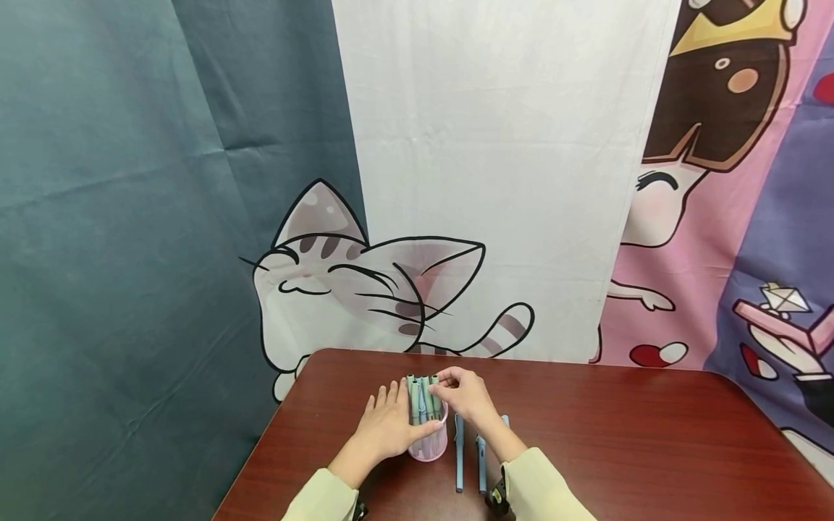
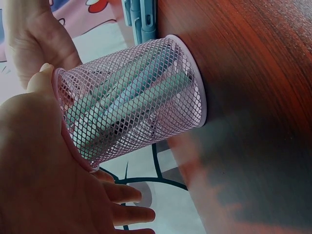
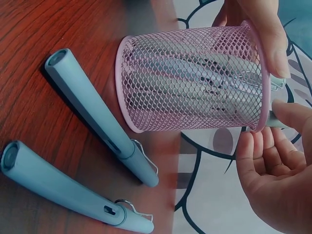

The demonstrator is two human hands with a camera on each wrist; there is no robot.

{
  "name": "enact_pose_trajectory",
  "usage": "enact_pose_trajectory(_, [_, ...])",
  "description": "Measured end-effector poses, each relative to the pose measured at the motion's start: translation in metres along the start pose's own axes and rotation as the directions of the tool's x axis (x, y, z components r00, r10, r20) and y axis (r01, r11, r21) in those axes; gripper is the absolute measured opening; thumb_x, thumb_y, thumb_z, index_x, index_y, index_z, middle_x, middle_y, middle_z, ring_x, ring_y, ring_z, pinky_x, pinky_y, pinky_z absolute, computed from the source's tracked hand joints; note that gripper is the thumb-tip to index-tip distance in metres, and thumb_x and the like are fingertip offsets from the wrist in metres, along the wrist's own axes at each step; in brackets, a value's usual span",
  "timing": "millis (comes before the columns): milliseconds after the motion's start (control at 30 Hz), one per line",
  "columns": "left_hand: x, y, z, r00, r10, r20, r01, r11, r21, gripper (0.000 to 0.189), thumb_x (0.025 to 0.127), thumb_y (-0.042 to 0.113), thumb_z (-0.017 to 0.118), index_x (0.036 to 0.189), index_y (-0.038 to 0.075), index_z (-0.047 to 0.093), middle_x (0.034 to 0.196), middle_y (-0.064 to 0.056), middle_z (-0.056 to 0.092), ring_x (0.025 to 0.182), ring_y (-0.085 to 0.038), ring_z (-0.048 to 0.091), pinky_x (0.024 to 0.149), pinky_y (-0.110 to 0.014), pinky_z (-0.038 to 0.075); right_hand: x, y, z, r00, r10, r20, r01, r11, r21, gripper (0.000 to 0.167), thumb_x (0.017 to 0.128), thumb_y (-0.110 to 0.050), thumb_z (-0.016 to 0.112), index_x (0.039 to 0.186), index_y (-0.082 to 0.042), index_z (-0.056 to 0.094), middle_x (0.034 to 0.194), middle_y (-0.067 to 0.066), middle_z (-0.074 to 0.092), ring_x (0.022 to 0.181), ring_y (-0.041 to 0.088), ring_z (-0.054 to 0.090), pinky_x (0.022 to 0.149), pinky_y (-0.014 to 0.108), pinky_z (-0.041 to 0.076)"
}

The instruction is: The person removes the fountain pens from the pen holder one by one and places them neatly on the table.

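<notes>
The left hand [image 1: 389, 427] partly hides the pink mesh cup [image 1: 430, 446].

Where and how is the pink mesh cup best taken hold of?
Probably around the mid-height of its wall, from the person's left: the pink mesh cup stands upright and looks round, so fingers could wrap it. The pens standing in it crowd the top, and blue pens lie to its right.
</notes>
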State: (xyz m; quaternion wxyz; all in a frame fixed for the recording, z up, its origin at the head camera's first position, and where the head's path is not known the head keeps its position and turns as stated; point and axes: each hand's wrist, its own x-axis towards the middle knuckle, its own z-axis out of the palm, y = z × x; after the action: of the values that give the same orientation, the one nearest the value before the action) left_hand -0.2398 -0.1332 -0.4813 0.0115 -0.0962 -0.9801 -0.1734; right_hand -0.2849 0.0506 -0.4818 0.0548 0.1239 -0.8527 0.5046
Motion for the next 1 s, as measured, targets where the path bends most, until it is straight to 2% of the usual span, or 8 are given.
enact_pose_trajectory(367, [0.001, -0.002, 0.002, 1.0, 0.001, -0.007, -0.001, 1.0, -0.009, 0.12, 0.081, 0.085, 0.053, 0.155, -0.006, 0.028, 0.156, -0.03, 0.037, 0.144, -0.051, 0.034, 0.116, -0.065, 0.024, 0.0, -0.01, -0.006, 0.998, -0.053, -0.021, 0.053, 0.999, 0.009, 0.018, 0.088, -0.024, 0.079, 0.101, -0.012, 0.075, 0.088, -0.003, 0.072, 0.08, 0.012, 0.062, 0.07, 0.03, 0.052])
enact_pose_trajectory(767, [-0.001, -0.001, 0.001, 1.0, 0.001, -0.011, -0.001, 1.0, -0.018, 0.121, 0.08, 0.085, 0.054, 0.155, -0.006, 0.029, 0.155, -0.029, 0.038, 0.143, -0.051, 0.035, 0.116, -0.064, 0.025, -0.002, -0.03, -0.017, 0.996, -0.066, -0.056, 0.07, 0.994, 0.084, 0.018, 0.091, -0.02, 0.075, 0.107, -0.012, 0.076, 0.085, -0.005, 0.07, 0.078, 0.01, 0.062, 0.071, 0.027, 0.052])
enact_pose_trajectory(867, [0.0, -0.001, 0.001, 1.0, -0.003, -0.005, 0.003, 1.0, -0.022, 0.121, 0.08, 0.085, 0.053, 0.155, -0.006, 0.029, 0.156, -0.03, 0.037, 0.144, -0.051, 0.034, 0.116, -0.064, 0.024, -0.003, -0.038, -0.022, 0.997, -0.056, -0.054, 0.061, 0.992, 0.114, 0.021, 0.092, -0.019, 0.074, 0.111, -0.012, 0.076, 0.087, -0.003, 0.071, 0.079, 0.014, 0.068, 0.073, 0.029, 0.055])
enact_pose_trajectory(1000, [0.0, -0.001, 0.001, 1.0, -0.007, -0.006, 0.006, 1.0, -0.02, 0.12, 0.081, 0.085, 0.053, 0.156, -0.006, 0.029, 0.156, -0.03, 0.037, 0.144, -0.051, 0.033, 0.117, -0.064, 0.023, -0.005, -0.047, -0.028, 0.999, -0.042, -0.033, 0.048, 0.978, 0.203, 0.026, 0.093, -0.017, 0.073, 0.117, -0.006, 0.073, 0.095, 0.003, 0.072, 0.086, 0.025, 0.073, 0.078, 0.033, 0.06])
